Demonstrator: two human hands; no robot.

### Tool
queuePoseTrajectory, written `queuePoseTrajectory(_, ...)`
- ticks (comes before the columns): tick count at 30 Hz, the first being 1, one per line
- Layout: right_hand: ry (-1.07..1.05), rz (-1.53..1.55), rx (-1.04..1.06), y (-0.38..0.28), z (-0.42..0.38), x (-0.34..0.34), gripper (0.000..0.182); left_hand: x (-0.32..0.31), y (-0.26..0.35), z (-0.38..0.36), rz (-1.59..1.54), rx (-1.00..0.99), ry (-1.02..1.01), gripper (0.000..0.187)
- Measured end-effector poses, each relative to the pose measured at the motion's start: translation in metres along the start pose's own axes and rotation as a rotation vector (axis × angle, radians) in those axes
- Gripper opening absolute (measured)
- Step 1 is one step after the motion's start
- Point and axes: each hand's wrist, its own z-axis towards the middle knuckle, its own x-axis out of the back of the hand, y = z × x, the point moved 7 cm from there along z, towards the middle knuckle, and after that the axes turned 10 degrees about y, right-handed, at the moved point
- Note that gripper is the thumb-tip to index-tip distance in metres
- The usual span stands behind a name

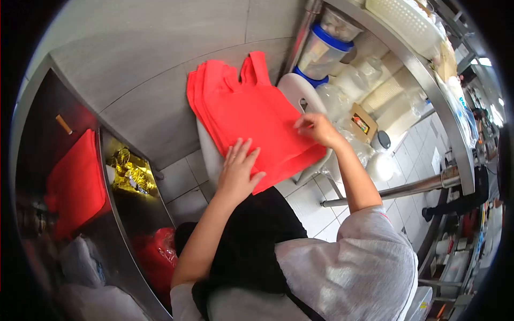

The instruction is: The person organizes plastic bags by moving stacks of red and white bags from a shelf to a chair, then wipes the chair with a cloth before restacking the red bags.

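A stack of red fabric tote bags [251,115] lies on a white plastic stool [292,88], handles pointing toward the grey tiled wall. My left hand [238,166] rests flat on the near edge of the top bag, fingers spread, a ring on one finger. My right hand [316,128] is at the stack's right edge, its fingertips pinching the top bag. My grey sleeves and black apron [257,235] fill the lower middle of the view.
A steel counter [115,214] runs along the left, with more red bags [75,184] and crumpled gold foil [131,171] under it. Blue-lidded plastic containers [321,51] and clear tubs sit by the stool under a steel shelf [428,80]. The floor has white tiles.
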Motion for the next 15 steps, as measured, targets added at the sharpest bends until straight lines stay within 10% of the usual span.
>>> queuePoseTrajectory(6, -0.090, -0.575, 0.317, -0.019, -0.044, -0.051, 0.055, -0.028, 0.009, 0.017, 0.120, -0.181, -0.074, 0.035)
queuePoseTrajectory(15, -0.168, -0.229, 0.153, 0.009, -0.011, -0.042, 0.026, 0.003, -0.028, 0.025, -0.016, -0.191, 0.093, 0.019)
